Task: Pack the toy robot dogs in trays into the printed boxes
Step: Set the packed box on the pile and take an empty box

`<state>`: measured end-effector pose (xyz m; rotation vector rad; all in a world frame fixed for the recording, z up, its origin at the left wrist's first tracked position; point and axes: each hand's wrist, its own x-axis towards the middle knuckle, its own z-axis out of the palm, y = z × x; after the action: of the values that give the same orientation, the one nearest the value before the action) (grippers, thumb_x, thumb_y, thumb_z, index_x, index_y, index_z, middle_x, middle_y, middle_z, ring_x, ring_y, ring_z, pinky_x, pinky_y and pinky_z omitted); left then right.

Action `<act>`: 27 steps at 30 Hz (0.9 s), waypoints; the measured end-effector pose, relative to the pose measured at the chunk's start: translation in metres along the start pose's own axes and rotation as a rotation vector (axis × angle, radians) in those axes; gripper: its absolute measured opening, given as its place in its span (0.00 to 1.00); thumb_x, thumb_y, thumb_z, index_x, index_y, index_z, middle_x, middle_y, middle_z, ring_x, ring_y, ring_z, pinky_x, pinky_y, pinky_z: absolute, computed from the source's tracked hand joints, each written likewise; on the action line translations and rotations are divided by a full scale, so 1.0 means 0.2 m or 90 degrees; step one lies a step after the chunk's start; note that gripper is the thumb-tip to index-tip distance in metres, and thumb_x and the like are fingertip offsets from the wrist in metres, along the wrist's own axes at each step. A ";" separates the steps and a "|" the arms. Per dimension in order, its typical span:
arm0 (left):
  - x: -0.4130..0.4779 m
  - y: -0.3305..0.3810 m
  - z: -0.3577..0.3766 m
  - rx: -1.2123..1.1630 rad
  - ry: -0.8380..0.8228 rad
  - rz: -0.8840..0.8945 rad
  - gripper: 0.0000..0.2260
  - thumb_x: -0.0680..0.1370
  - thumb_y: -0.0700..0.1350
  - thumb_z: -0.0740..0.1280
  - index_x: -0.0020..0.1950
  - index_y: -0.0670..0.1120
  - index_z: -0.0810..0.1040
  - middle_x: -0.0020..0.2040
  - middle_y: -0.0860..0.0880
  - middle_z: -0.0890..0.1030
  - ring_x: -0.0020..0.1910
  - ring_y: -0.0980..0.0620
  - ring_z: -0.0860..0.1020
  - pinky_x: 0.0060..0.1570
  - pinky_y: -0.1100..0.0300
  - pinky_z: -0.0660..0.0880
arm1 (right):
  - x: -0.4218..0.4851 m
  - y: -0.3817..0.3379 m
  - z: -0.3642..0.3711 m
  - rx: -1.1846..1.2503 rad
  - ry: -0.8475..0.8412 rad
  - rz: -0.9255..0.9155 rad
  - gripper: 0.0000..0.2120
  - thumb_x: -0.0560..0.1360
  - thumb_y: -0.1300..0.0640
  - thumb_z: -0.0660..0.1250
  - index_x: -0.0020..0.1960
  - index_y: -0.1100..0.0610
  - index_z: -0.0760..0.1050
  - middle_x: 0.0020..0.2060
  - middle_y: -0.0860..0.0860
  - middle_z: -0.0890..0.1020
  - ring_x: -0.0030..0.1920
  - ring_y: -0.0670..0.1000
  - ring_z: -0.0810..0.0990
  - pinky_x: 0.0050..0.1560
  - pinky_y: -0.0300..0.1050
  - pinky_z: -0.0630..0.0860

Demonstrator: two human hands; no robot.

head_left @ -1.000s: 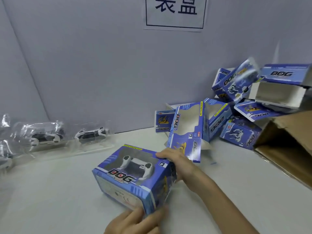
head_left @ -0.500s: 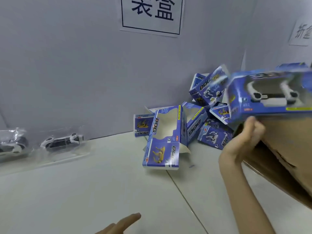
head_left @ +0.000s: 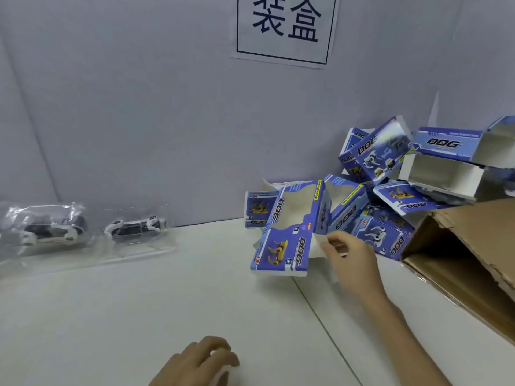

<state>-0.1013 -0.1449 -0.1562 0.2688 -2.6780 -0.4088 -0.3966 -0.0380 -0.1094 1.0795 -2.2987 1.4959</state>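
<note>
While tilted, box [head_left: 289,232] beside right grip [head_left: 351,259].

Right hand [head_left: 351,264]: fingers [head_left: 333,243] at the end flap of the nearest printed box [head_left: 287,232]; cannot tell whether they pinch it. That box lies just left of the fingers, on the table [head_left: 111,316].

Behind and to the right of the fingers: pile of printed boxes [head_left: 390,190], heaped against the back wall [head_left: 139,107].

Right of the fingers: cardboard carton [head_left: 459,260] on its side, open end toward them.

Far left of the fingers, along the wall: two toy robot dogs in trays, nearer tray [head_left: 136,227], farther tray [head_left: 47,229] beyond it.

Left hand [head_left: 200,363] rests on the table, before and left of the right fingers, well apart.

Sign [head_left: 284,29] on the wall, above.
</note>
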 end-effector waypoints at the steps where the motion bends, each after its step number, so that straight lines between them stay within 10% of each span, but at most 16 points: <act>1: -0.01 0.00 0.02 -0.020 0.051 -0.022 0.12 0.72 0.53 0.64 0.53 0.65 0.67 0.49 0.66 0.74 0.32 0.71 0.74 0.32 0.76 0.72 | 0.01 -0.05 0.00 0.060 0.005 -0.019 0.11 0.77 0.60 0.71 0.41 0.46 0.78 0.36 0.43 0.84 0.40 0.44 0.82 0.43 0.45 0.79; 4: 0.02 -0.02 0.01 -0.200 0.143 -0.207 0.27 0.70 0.52 0.74 0.60 0.76 0.69 0.57 0.67 0.69 0.48 0.75 0.74 0.49 0.77 0.68 | 0.06 -0.25 -0.01 0.274 -0.051 -0.037 0.11 0.79 0.64 0.68 0.43 0.50 0.81 0.35 0.44 0.83 0.37 0.45 0.79 0.39 0.38 0.76; 7: 0.02 -0.06 0.03 -0.336 0.253 -0.304 0.37 0.58 0.50 0.82 0.60 0.64 0.66 0.60 0.63 0.72 0.52 0.70 0.75 0.46 0.70 0.70 | 0.16 -0.50 0.02 0.407 -0.165 -0.001 0.09 0.80 0.63 0.65 0.44 0.57 0.80 0.33 0.46 0.80 0.34 0.44 0.77 0.32 0.37 0.76; 13: -0.01 -0.13 -0.11 -0.310 0.510 -0.313 0.54 0.46 0.63 0.77 0.70 0.63 0.61 0.63 0.78 0.66 0.62 0.71 0.70 0.55 0.66 0.68 | 0.28 -0.92 0.19 0.535 -0.422 0.070 0.08 0.80 0.61 0.60 0.44 0.59 0.76 0.31 0.52 0.80 0.31 0.49 0.80 0.28 0.40 0.75; 16: -0.06 -0.22 -0.23 -0.217 0.634 -0.374 0.60 0.48 0.65 0.78 0.77 0.58 0.57 0.71 0.64 0.64 0.68 0.66 0.65 0.65 0.58 0.63 | 0.27 -0.97 0.33 0.571 -0.532 0.103 0.10 0.78 0.61 0.58 0.41 0.58 0.75 0.30 0.52 0.80 0.29 0.50 0.79 0.26 0.39 0.73; 22: -0.19 -0.43 -0.33 -0.335 0.404 -0.402 0.41 0.50 0.64 0.78 0.59 0.54 0.73 0.53 0.67 0.81 0.54 0.67 0.78 0.46 0.76 0.73 | 0.19 -0.90 0.60 0.612 -0.706 0.146 0.11 0.79 0.61 0.57 0.43 0.58 0.77 0.37 0.53 0.80 0.35 0.48 0.81 0.31 0.37 0.76; 27: -0.20 -0.51 -0.38 -0.358 0.684 -0.490 0.32 0.50 0.63 0.77 0.50 0.59 0.72 0.49 0.59 0.82 0.52 0.56 0.81 0.49 0.52 0.79 | 0.22 -0.78 0.74 0.517 -0.579 0.028 0.10 0.81 0.57 0.64 0.60 0.54 0.79 0.57 0.52 0.84 0.55 0.52 0.84 0.52 0.46 0.81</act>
<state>-0.0200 -0.2489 -0.1384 0.9976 -1.2736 -0.8898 -0.2926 -0.2208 -0.0445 2.3201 -2.1327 2.4106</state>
